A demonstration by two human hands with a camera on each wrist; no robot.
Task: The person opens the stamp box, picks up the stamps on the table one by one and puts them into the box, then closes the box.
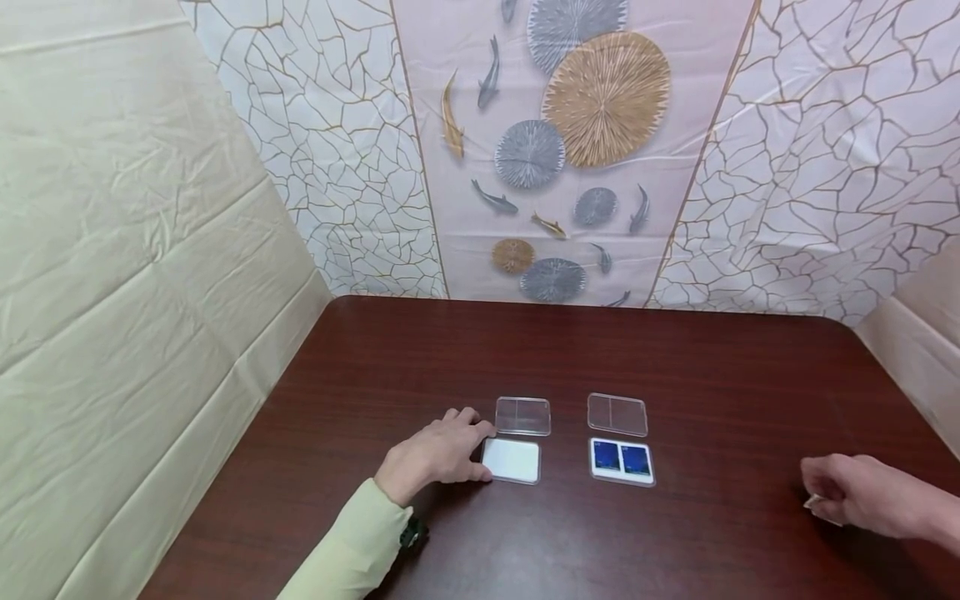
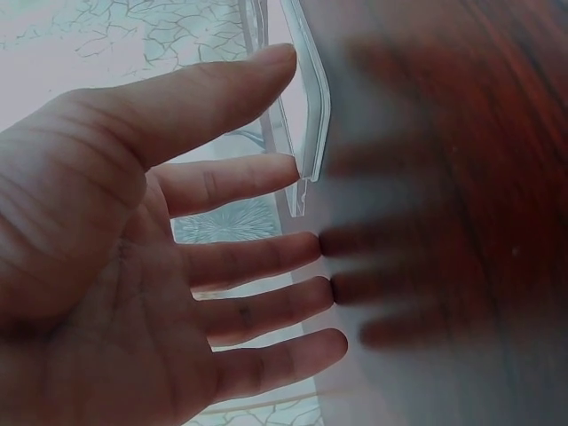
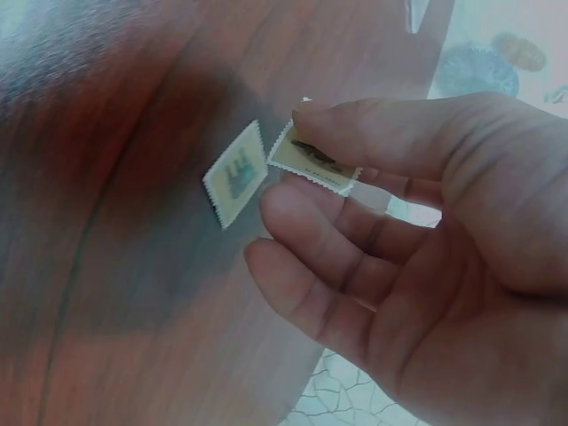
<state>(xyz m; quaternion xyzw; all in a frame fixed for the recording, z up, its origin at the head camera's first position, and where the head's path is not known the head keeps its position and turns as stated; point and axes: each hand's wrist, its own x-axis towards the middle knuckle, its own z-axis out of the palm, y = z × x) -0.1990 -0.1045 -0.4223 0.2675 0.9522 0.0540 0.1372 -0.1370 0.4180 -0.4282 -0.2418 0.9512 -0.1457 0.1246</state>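
- Table [image 1: 720,375]: its glossy top might let light things skid if knocked.
- Left hand [image 1: 435,450], left of centre: a careless nudge could shove the white-lined case [image 1: 512,461] into the clear lid [image 1: 522,416] just far of it. Fingers spread, nearly straight; thumb and forefinger at the case's left edge.
- Right hand [image 1: 862,496], at the right: pinching too hard could crease the stamp [image 3: 311,161] gripped between thumb and fingers; the remaining fingers bend loosely below.
- Second stamp [image 3: 235,175], on the wood beside those fingertips: a brush could shift it.
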